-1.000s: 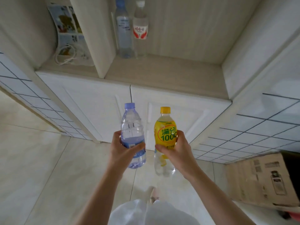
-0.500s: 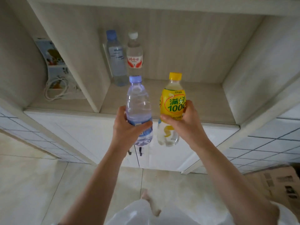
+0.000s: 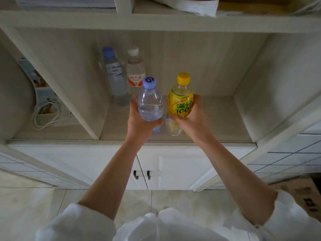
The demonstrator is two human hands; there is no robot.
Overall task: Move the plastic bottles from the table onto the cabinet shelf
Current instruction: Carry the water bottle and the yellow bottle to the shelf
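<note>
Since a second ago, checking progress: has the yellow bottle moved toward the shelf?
Yes. The yellow bottle, held by the right hand, was down before the cabinet doors; now it is up over the shelf, near the two standing bottles.

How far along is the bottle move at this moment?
Done: a blue-capped bottle and a white-capped bottle stand at the back of the cabinet shelf. In hand: the left hand grips a clear water bottle, the right hand a yellow drink bottle, both above the shelf. Left: setting these two down. The table is out of view.
</note>
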